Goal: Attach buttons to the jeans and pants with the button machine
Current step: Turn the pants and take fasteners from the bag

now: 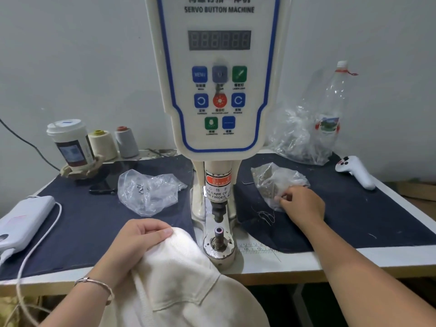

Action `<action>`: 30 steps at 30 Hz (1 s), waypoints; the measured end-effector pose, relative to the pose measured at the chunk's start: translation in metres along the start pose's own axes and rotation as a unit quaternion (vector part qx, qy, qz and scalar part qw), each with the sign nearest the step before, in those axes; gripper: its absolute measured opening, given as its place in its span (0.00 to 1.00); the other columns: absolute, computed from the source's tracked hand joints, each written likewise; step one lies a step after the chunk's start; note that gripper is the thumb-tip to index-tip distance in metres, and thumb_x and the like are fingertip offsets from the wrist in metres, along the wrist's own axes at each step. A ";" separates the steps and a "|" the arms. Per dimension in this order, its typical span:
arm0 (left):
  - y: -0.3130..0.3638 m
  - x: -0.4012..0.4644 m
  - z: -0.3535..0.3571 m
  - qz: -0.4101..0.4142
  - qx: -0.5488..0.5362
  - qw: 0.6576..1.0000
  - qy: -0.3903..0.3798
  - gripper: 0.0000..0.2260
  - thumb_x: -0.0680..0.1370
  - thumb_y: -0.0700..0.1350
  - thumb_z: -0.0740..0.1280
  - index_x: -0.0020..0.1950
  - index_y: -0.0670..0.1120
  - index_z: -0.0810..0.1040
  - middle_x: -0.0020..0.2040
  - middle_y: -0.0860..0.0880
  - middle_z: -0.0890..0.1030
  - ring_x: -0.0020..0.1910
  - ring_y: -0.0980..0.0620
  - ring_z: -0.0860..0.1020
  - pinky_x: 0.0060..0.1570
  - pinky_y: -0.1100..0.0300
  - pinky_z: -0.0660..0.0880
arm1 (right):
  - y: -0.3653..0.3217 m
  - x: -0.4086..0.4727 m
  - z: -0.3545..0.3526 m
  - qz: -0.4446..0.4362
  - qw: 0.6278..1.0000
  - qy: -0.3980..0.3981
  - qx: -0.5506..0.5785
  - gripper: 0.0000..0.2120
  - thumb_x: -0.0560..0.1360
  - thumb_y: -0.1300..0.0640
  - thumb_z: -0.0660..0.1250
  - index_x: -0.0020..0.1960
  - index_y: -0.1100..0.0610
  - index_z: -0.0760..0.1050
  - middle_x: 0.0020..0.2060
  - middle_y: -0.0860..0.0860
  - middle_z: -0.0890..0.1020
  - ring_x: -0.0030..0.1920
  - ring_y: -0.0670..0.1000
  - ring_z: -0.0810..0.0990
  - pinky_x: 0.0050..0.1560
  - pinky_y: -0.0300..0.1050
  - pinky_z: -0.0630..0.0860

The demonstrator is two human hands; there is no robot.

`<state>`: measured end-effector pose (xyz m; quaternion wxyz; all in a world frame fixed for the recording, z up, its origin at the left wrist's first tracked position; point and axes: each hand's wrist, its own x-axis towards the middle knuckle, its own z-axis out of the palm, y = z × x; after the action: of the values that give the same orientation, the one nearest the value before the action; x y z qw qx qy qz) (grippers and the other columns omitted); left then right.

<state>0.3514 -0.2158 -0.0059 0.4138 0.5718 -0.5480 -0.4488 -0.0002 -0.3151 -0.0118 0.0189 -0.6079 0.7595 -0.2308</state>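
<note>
The button machine (218, 90) stands upright at the centre of the table (306, 258), its punch head directly above the lower die post (218, 232) with a gap between them. The cream pants (179, 279) hang over the near table edge, just left of the die base. The left hand (139, 241) grips a fold of the pants, fingers curled over the cloth. The right hand (303, 204) reaches into the open mouth of a clear bag (276, 182) right of the machine; its fingertips are curled at the bag's plastic, and whether they hold a button cannot be told.

A second clear bag (148, 192) lies left of the column. Further left lie a white power bank (23, 220) with cable, a lidded cup (68, 142) and two thread cones (115, 143). At the back right are a crumpled bag, a plastic bottle (330, 109) and a white controller (356, 171).

Dark cloth (82, 220) covers the table on both sides of the machine; a printed ruler strip (254, 250) shows at the bare near edge. A plain pale wall (82, 55) stands behind.
</note>
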 end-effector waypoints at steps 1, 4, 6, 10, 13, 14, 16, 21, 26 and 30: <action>0.000 0.000 0.000 0.000 -0.005 1.000 0.002 0.04 0.75 0.39 0.72 0.42 0.43 0.87 0.42 0.43 0.86 0.41 0.52 0.82 0.47 0.60 0.74 | 0.000 0.000 0.001 0.001 1.000 0.000 0.006 0.07 0.74 0.44 0.68 0.44 0.46 0.81 0.40 0.47 0.82 0.47 0.53 0.80 0.37 0.41 0.66; 0.001 0.000 0.000 -0.003 -0.014 1.000 0.005 0.04 0.75 0.39 0.72 0.41 0.42 0.86 0.41 0.43 0.85 0.40 0.52 0.81 0.45 0.60 0.74 | 0.001 0.001 0.002 -0.004 1.000 -0.002 -0.002 0.06 0.75 0.45 0.68 0.45 0.47 0.80 0.42 0.47 0.82 0.46 0.53 0.80 0.38 0.42 0.67; 0.000 0.001 0.000 -0.006 -0.015 1.000 0.008 0.04 0.74 0.39 0.73 0.41 0.42 0.86 0.41 0.43 0.85 0.41 0.52 0.81 0.47 0.59 0.74 | 0.002 0.003 0.004 -0.010 1.000 -0.006 -0.003 0.06 0.75 0.46 0.68 0.45 0.48 0.79 0.40 0.46 0.81 0.45 0.52 0.79 0.38 0.42 0.67; -0.002 0.002 0.000 -0.005 -0.020 1.000 0.008 0.04 0.74 0.40 0.73 0.42 0.41 0.86 0.41 0.43 0.85 0.41 0.51 0.80 0.47 0.58 0.74 | 0.005 0.005 0.005 -0.017 1.000 -0.014 0.017 0.05 0.74 0.46 0.69 0.43 0.46 0.79 0.39 0.45 0.81 0.42 0.51 0.77 0.38 0.42 0.67; -0.002 0.003 0.001 -0.002 -0.020 1.000 0.009 0.04 0.75 0.39 0.72 0.41 0.41 0.86 0.40 0.43 0.84 0.40 0.52 0.80 0.46 0.59 0.74 | 0.004 0.003 0.005 -0.014 1.000 -0.001 0.028 0.04 0.73 0.46 0.70 0.42 0.45 0.81 0.41 0.46 0.83 0.45 0.53 0.79 0.38 0.42 0.67; -0.002 0.003 0.001 -0.003 -0.021 1.000 0.009 0.04 0.75 0.39 0.72 0.41 0.41 0.86 0.40 0.44 0.84 0.40 0.52 0.80 0.46 0.60 0.74 | 0.004 0.003 0.005 -0.017 0.999 0.003 0.027 0.04 0.73 0.46 0.70 0.42 0.45 0.81 0.41 0.47 0.83 0.46 0.53 0.79 0.38 0.42 0.66; -0.002 0.003 0.002 -0.004 -0.021 1.000 0.012 0.04 0.75 0.39 0.72 0.40 0.41 0.86 0.39 0.44 0.84 0.39 0.53 0.80 0.45 0.61 0.74 | 0.005 0.003 0.004 -0.029 0.999 0.000 0.034 0.04 0.73 0.47 0.70 0.43 0.46 0.82 0.42 0.47 0.83 0.45 0.53 0.79 0.37 0.42 0.65; 0.000 0.002 0.003 -0.008 -0.017 1.000 0.015 0.05 0.75 0.39 0.72 0.40 0.41 0.85 0.38 0.46 0.84 0.39 0.54 0.80 0.43 0.63 0.74 | 0.015 0.000 0.002 -0.077 0.992 -0.043 0.090 0.05 0.72 0.50 0.73 0.44 0.51 0.85 0.39 0.48 0.80 0.40 0.50 0.74 0.37 0.42 0.63; 0.001 0.003 0.003 -0.017 -0.016 1.000 0.021 0.04 0.74 0.38 0.72 0.40 0.40 0.85 0.39 0.44 0.84 0.40 0.51 0.79 0.46 0.59 0.73 | 0.012 -0.002 0.002 -0.077 0.994 -0.011 0.082 0.02 0.72 0.56 0.73 0.41 0.52 0.84 0.42 0.52 0.81 0.41 0.52 0.74 0.39 0.43 0.67; 0.003 0.001 0.004 -0.021 -0.012 1.000 0.019 0.05 0.70 0.43 0.76 0.40 0.42 0.86 0.38 0.46 0.84 0.39 0.53 0.80 0.46 0.60 0.73 | 0.011 -0.003 0.003 -0.065 0.997 -0.014 0.046 0.04 0.74 0.52 0.71 0.41 0.50 0.81 0.43 0.49 0.78 0.42 0.53 0.75 0.38 0.43 0.67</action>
<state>0.3467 -0.2173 -0.0038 0.4214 0.5869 -0.5226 -0.4525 -0.0082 -0.3117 -0.0189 0.0424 -0.6576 0.7069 -0.2571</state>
